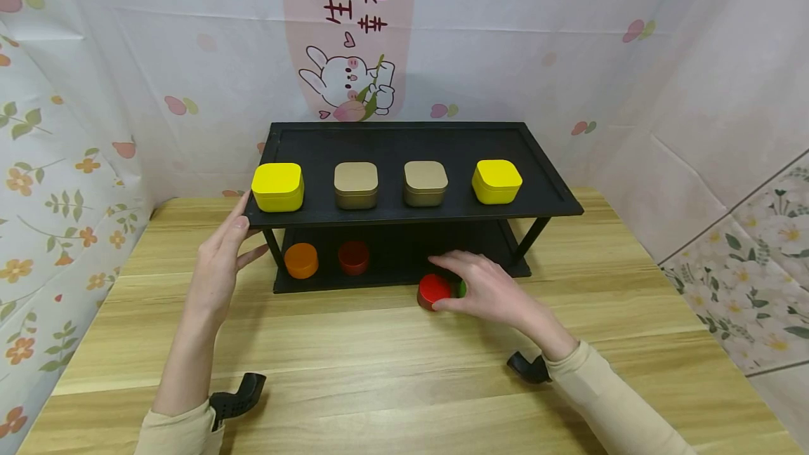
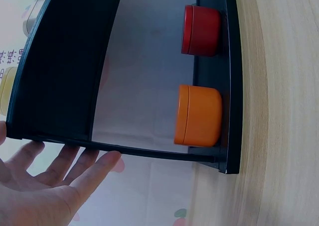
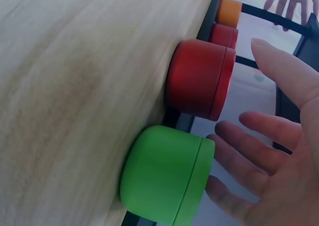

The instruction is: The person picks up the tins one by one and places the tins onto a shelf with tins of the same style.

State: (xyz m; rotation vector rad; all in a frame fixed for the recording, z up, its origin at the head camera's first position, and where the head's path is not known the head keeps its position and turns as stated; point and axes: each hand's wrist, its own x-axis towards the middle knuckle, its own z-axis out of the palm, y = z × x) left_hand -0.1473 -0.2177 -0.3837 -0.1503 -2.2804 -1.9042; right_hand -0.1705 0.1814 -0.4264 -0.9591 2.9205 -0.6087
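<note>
A black two-tier shelf (image 1: 404,219) stands on the table, and my left hand (image 1: 218,262) touches the left end of its upper tier with fairly straight fingers. My right hand (image 1: 483,286) reaches over a round red tin (image 1: 435,290) in front of the lower tier, thumb and fingers spread around it. A green tin (image 3: 167,173), mostly hidden by that hand in the head view, sits beside the red one. In the right wrist view the fingertips are close to both lids. An orange tin (image 1: 301,260) and a dark red tin (image 1: 354,258) stand on the lower tier's left part.
On the upper tier, a yellow box (image 1: 278,188) sits at left, two tan boxes (image 1: 356,186) in the middle, and another yellow box (image 1: 496,182) at right. Patterned cloth (image 1: 505,55) hangs behind the shelf. Black wrist mounts (image 1: 239,397) stick out from both sleeves.
</note>
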